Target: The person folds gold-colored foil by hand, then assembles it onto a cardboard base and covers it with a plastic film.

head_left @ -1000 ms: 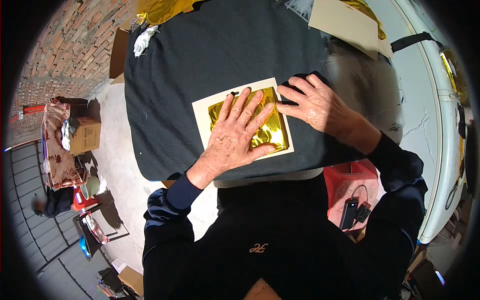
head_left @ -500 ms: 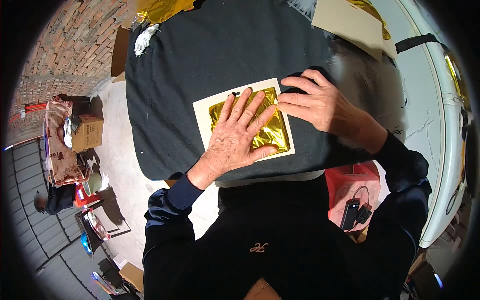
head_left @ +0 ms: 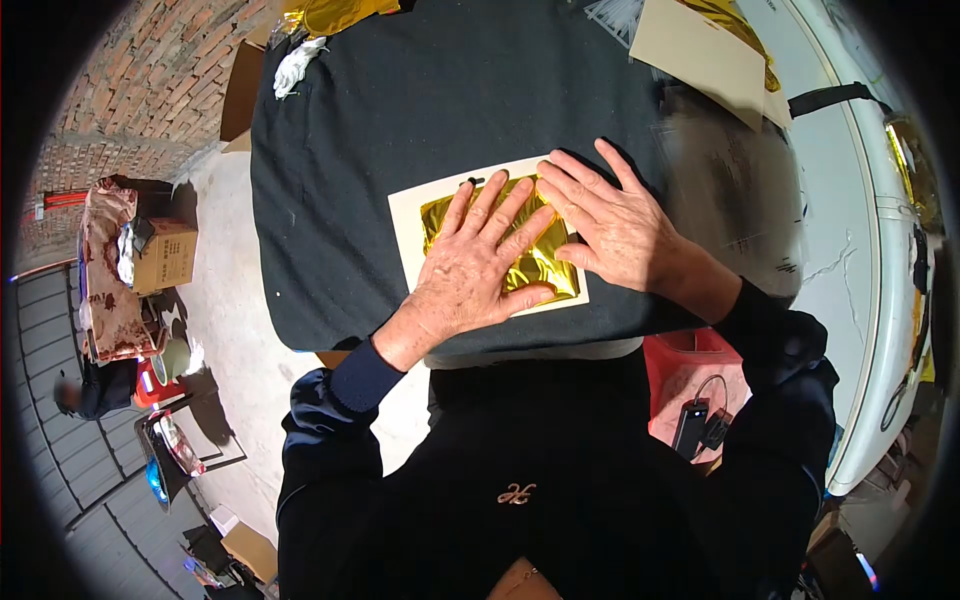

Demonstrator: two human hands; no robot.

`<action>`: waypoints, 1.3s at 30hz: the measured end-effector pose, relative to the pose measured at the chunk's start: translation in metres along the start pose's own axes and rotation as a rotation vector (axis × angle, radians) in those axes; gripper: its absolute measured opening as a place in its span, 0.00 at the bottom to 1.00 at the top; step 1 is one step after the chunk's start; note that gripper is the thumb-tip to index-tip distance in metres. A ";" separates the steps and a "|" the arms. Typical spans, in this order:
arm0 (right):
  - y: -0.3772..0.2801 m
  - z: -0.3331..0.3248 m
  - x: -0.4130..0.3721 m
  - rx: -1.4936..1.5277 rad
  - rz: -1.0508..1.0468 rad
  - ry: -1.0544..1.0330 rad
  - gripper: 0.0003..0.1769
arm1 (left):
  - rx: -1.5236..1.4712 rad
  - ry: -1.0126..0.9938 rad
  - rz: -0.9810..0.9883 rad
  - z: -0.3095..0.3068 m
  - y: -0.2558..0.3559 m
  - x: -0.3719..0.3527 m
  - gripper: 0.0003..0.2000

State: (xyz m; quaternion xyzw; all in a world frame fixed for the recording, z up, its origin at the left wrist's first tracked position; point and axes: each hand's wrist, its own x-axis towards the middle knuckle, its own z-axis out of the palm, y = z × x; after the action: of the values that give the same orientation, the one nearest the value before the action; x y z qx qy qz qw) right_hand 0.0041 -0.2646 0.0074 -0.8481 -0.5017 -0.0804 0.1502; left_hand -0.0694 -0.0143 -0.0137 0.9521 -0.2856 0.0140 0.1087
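The left hand [head_left: 468, 272] lies flat and open on the gold foil [head_left: 548, 270], fingers spread, gripping nothing. The right hand [head_left: 612, 232] is open too, flat on the foil's right edge beside the left. The foil rests on a cream card [head_left: 405, 218] on the black cloth [head_left: 400, 100]. Half a second ago the right hand only touched the foil's corner.
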 end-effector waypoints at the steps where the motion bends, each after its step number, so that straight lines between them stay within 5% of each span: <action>1: -0.002 0.000 0.000 -0.017 0.009 -0.002 0.46 | 0.001 0.015 0.007 0.000 0.000 0.000 0.49; 24: -0.064 -0.010 -0.078 -0.042 0.037 0.162 0.30 | 0.001 0.097 0.049 -0.011 0.005 -0.001 0.45; 30: 0.026 -0.048 -0.106 -0.520 0.769 0.118 0.49 | 0.023 0.122 0.057 -0.006 0.004 -0.001 0.47; 33: 0.027 -0.043 -0.122 -0.402 0.902 -0.068 0.54 | 0.048 0.129 0.067 -0.006 0.003 -0.002 0.48; 39: 0.015 -0.032 -0.120 -0.525 0.718 0.067 0.32 | 0.087 0.109 0.070 -0.006 0.003 -0.003 0.48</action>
State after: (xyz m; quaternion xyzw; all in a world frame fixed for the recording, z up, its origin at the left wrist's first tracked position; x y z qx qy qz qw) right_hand -0.0401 -0.3818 0.0003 -0.9749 -0.1327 -0.1751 -0.0355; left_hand -0.0733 -0.0138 -0.0079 0.9432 -0.3113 0.0818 0.0821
